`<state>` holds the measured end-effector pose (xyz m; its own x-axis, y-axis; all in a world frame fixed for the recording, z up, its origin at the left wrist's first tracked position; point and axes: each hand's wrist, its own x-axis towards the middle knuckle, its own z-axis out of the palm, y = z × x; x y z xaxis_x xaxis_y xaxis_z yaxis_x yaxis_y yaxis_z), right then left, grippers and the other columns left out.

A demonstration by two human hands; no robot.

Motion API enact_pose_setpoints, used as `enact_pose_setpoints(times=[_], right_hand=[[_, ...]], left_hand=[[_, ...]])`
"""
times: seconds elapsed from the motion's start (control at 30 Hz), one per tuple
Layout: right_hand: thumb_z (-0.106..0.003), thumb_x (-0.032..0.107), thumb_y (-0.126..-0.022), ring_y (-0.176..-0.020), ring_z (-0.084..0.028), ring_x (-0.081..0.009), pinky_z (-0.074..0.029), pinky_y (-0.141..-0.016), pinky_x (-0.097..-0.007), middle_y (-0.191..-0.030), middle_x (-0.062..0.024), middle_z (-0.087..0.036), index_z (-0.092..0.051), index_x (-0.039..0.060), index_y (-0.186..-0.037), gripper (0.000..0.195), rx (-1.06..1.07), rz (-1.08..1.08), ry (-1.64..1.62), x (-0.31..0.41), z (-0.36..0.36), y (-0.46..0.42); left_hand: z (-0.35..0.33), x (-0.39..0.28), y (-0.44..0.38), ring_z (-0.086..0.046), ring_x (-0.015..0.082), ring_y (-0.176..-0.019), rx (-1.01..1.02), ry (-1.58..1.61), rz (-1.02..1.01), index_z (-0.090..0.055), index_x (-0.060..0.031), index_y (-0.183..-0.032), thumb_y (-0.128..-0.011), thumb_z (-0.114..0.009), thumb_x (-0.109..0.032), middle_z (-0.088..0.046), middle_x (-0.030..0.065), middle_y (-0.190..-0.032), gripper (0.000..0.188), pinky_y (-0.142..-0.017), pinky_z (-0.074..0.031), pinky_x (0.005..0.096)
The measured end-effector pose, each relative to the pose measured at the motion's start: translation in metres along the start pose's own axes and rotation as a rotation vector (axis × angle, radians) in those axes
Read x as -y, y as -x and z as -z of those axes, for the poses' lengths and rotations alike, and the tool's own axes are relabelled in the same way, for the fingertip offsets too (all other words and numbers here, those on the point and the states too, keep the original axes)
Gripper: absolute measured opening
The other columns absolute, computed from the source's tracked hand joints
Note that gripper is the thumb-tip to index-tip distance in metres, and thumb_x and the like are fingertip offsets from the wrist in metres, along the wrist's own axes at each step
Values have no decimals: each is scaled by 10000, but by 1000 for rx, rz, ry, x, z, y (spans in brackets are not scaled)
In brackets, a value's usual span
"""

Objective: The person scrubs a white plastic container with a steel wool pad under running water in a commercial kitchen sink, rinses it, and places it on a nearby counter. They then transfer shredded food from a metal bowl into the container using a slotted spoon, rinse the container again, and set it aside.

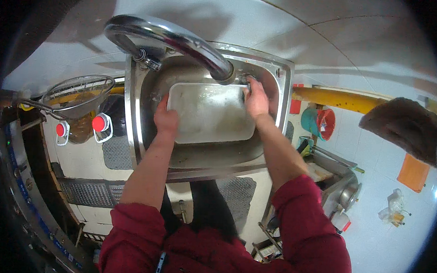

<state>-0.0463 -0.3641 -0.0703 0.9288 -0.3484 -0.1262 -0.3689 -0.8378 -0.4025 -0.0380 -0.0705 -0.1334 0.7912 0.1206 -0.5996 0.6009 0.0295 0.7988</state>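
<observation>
A rectangular, translucent plastic container [213, 116] with a pale rim lies in the stainless steel sink [203, 156]. My left hand [166, 116] grips its left side, with the fingers partly hidden behind the wall. My right hand [256, 98] is at the upper right corner of the container, and its fingertips touch something small and dark there that is too unclear to name. Over the back edge of the container arches the chrome faucet spout [192, 47]. Some liquid seems to lie in the container.
To the left are a wire mesh strainer [79, 97] and large bottles with red caps [100, 123]. A yellow pipe [339, 99] runs along the wall at right, near a brown cloth [403, 128] and a hanging orange board [413, 173]. Grey mats [238, 195] lie on the floor.
</observation>
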Motion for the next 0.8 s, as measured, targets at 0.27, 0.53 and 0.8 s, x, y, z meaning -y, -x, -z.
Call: enact_pose_setpoints(times=[0.27, 0.53, 0.8], right_hand=[[-553, 90, -955, -1338, -485, -441, -397, -1117, -448, -1426, -305, -495, -387, -39, -1477, 562, -93, -320, -278, 6, -6, 122], [-645, 69, -873, -1295, -503, -440, -450, -1055, -483, -1412, -260, -523, -534, 86, -1415, 553, -25, 363, 11, 71, -26, 93], [-683, 118, -865, -1029, -651, -382, -528, -910, -422, -1135, -207, -661, -642, 105, -1276, 413, 346, 199, -253, 94, -86, 85]], left_hand=[[18, 50, -43, -616, 271, -1234, -94, -293, -175, -530, -61, -1452, -754, -540, 28, -653, 155, -1322, 704, -1085, -428, 344], [23, -21, 54, -528, 298, -1310, 23, -15, 207, -427, -82, -1509, -893, -593, -142, -534, 148, -1449, 640, -1091, -402, 450], [37, -31, 80, -477, 307, -1346, 96, 707, 677, -381, -160, -1511, -1026, -476, -517, -476, 86, -1481, 610, -1108, -358, 571]])
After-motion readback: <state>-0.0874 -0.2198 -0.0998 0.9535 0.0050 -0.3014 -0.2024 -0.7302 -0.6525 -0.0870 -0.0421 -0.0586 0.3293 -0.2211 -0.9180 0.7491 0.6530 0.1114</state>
